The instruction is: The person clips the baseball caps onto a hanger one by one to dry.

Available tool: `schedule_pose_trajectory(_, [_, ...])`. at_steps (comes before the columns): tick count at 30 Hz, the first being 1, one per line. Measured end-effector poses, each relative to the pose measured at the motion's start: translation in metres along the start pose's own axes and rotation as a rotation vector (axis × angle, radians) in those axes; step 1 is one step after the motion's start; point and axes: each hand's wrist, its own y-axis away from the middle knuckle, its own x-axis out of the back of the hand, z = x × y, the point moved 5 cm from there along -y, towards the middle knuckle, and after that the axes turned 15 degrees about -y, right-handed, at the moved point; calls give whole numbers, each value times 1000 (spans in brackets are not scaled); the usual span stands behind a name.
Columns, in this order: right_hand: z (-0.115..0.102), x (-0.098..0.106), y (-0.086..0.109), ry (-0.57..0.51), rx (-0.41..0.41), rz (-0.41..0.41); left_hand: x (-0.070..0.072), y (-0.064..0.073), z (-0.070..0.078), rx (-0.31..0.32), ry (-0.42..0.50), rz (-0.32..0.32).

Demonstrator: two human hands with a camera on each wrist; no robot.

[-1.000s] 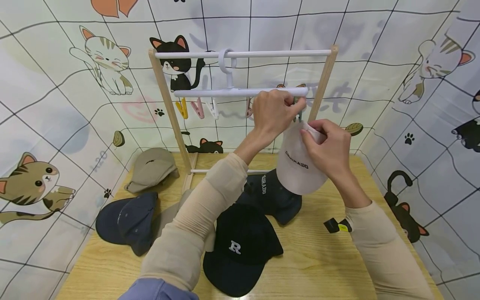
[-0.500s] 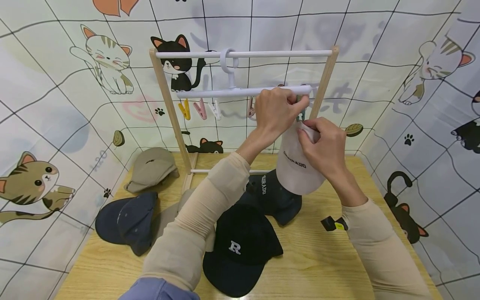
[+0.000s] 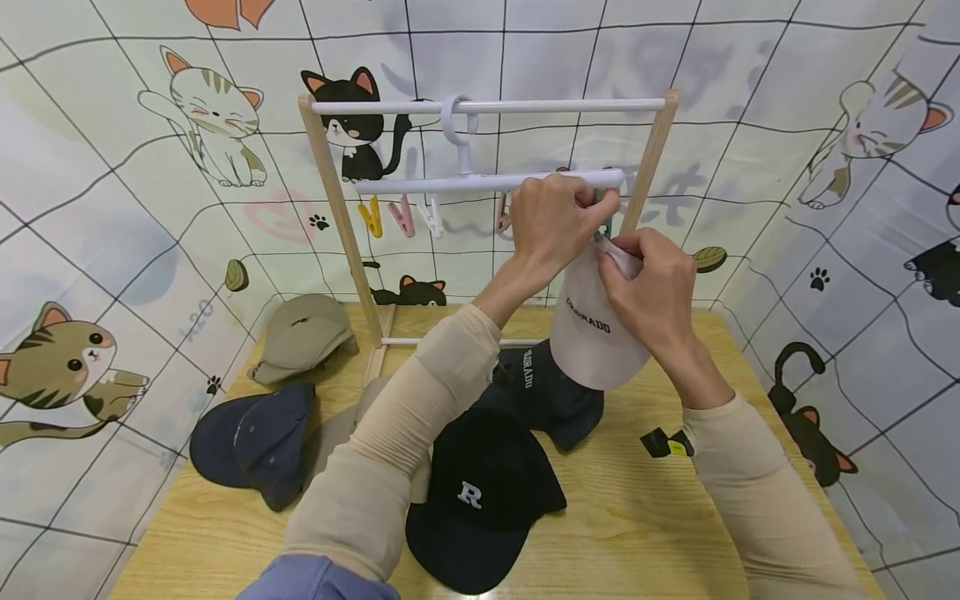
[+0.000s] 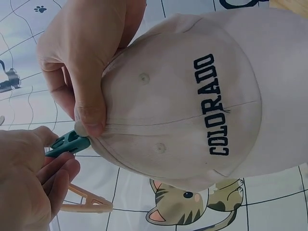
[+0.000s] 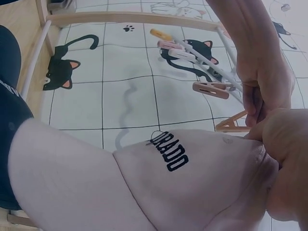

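My left hand (image 3: 555, 218) pinches a green clothespin (image 4: 72, 143) hanging at the right end of a white hanger (image 3: 420, 186). With thumb and fingers, my right hand (image 3: 656, 287) grips the back edge of a pale cap (image 3: 588, 346) lettered "COLORADO". The cap hangs brim down, its brim overlapping a dark cap (image 3: 555, 404) on the table. In the left wrist view, the clothespin's tip meets the cap's edge beside my right thumb; whether it bites the fabric, I cannot tell. From the right wrist, my fingers hide the clothespin.
A wooden rack (image 3: 651, 167) with a white top bar (image 3: 555, 107) carries the hanger. More clothespins hang along it, including a yellow one (image 3: 371, 217). On the table (image 3: 615, 517) lie a black "R" cap (image 3: 487, 492), a navy cap (image 3: 255, 442) and an olive cap (image 3: 307, 337).
The hanger has shifted slightly right, with my left hand on the clothespin. My right hand has brought the cap's edge a little up and left, nearer the clothespin.
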Motion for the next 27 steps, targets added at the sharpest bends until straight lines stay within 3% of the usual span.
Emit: schedule_pose_trajectory(27, [0,1,-1,37,65,-46,-1,2,-2,1,-10,-13])
